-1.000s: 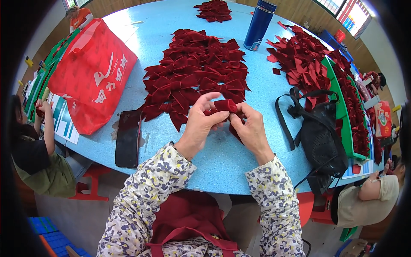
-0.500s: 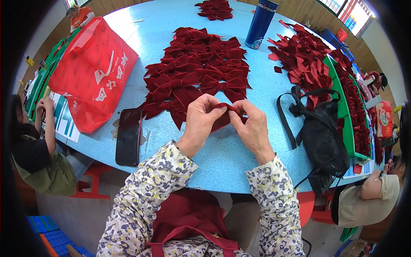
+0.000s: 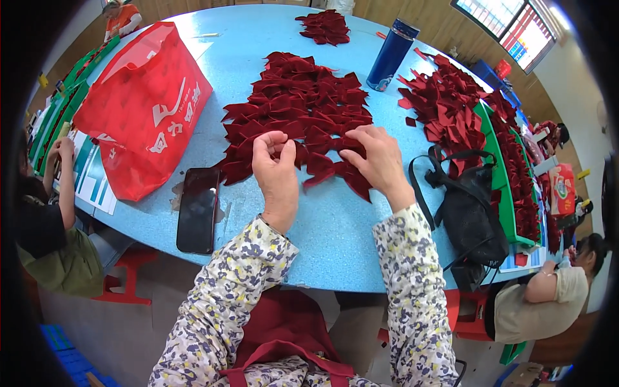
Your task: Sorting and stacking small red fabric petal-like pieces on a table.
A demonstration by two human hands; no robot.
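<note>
A light blue table (image 3: 335, 226) carries dark red fabric bows (image 3: 303, 116), a red bag (image 3: 145, 109), a black phone (image 3: 196, 209), a blue bottle (image 3: 391, 55) and a black bag (image 3: 471, 219).

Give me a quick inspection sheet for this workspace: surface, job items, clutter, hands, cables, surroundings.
Surface: round light-blue table, a stain beside the phone.
Job's things: pile of dark red fabric pieces mid-table; another heap on the right, small one at the far edge.
Clutter: red bag, black phone, blue bottle, black strap bag.
Grippers: left hand and right hand both on the near pieces of the pile, fingers curled.
Cables: nothing seen.
Surroundings: seated people left and right, red stools, wood-panelled wall, window.
</note>
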